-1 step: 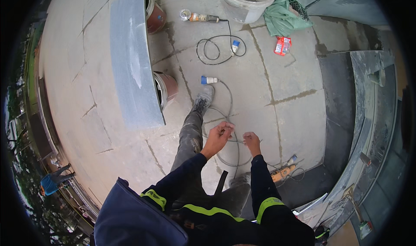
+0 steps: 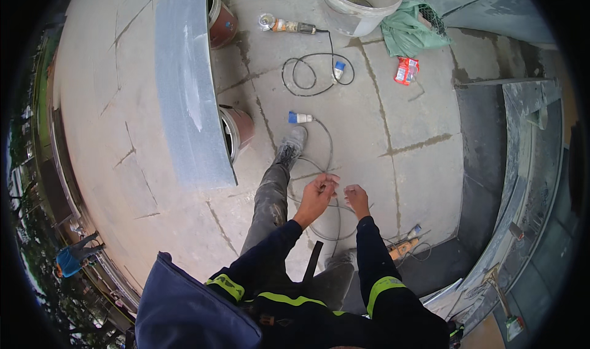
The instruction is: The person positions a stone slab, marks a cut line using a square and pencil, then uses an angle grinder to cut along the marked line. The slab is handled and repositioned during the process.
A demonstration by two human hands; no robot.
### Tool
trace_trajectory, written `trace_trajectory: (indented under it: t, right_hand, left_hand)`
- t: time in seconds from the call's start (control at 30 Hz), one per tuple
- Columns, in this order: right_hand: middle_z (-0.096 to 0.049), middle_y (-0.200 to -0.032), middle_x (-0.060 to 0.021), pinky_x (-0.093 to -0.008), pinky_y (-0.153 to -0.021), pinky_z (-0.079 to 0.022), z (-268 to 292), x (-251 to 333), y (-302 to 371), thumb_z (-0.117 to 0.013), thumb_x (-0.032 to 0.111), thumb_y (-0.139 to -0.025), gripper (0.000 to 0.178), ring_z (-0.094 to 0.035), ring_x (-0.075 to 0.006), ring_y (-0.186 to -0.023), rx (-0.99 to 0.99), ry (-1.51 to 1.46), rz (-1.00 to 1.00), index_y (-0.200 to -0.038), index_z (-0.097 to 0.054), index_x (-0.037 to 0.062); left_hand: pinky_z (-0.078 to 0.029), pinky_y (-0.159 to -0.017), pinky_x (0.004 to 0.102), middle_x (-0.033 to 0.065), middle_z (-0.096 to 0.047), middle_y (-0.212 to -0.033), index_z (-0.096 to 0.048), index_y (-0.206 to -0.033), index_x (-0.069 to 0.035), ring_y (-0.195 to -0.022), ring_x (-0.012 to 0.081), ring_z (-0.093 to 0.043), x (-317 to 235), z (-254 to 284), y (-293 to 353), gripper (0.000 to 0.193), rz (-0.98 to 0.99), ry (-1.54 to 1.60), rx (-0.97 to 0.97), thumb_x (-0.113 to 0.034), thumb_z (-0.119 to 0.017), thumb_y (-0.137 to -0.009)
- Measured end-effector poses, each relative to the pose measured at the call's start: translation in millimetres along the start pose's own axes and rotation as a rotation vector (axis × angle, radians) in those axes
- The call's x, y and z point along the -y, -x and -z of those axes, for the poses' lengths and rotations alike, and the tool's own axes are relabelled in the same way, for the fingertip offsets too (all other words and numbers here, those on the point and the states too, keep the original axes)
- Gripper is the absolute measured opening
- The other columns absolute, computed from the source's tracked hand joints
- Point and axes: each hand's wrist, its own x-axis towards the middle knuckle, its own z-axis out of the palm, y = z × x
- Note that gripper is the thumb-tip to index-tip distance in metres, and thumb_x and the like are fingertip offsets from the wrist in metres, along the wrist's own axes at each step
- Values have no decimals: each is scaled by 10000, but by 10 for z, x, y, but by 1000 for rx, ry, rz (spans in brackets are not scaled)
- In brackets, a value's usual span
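Note:
My left hand (image 2: 318, 195) is in front of me above the floor, its fingers curled and thumb bent in. My right hand (image 2: 356, 200) faces it a short gap away, fingers bent together. Whatever either hand pinches, if anything, is too small to make out. Below them a looped grey cable (image 2: 330, 145) lies on the floor, ending in a blue-and-white plug (image 2: 300, 117) by my left boot (image 2: 290, 145). Whether the hands touch this cable I cannot tell.
Ahead lies an angle grinder (image 2: 286, 26) with a coiled black cord. A grey slab (image 2: 184, 91) rests over two reddish buckets (image 2: 241, 129). A white tub (image 2: 362, 14), green sack (image 2: 412, 32) and red packet (image 2: 406, 70) sit far right. An orange power tool (image 2: 404, 249) lies near my right arm.
Both hands have come slightly closer together, the left one shifting right. The whole view has moved a little, with floor objects appearing slightly lower and to the right.

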Motion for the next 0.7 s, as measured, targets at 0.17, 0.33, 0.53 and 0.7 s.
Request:
trace_trajectory:
  t: [0.17, 0.33, 0.53, 0.7]
  right_hand:
    - [-811, -1079, -197, -429, -910, -612, -808, 1976, -2406, -844, 259, -907, 342, -788, -353, -1027, 82, 700, 213, -1154, -760, 39]
    - [-693, -1360, -231, -510, -1079, -539, -1641, 4347, -4476, -860, 270, -892, 522, -659, -427, -1280, -206, 920, 671, -1344, -697, 66]
    - [-699, -1389, -226, -518, -1073, -549, -2475, 5667, -5825, -822, 361, -903, 638, -663, -433, -1307, -539, 1198, 1026, -1427, -641, 45]
    - [-636, -1433, -197, -601, -1183, -454, -2778, 5294, -5530, -845, 334, -877, 765, -542, -431, -1457, -259, 1029, 620, -1541, -542, 102]
  left_hand:
    - [-623, -834, 364, 108, -743, -1124, -667, -1303, -36, -977, 183, -734, -343, 587, -1012, 263, 296, -127, -137, -95, -614, -1052]
    - [-582, -830, 522, 155, -745, -1135, -685, -1263, -94, -1014, 383, -744, -879, 935, -1467, 368, 263, -842, -24, -127, -652, -897]
    - [-577, -926, 441, 137, -763, -1188, -707, -1284, -37, -1087, 309, -740, -1326, 1306, -1805, 330, 406, -249, 149, -222, -712, -1010]
    - [-562, -767, 307, 78, -793, -964, -773, -1149, 12, -861, 163, -738, -652, 2076, -2238, 313, 540, 108, -55, -274, -737, -1026]
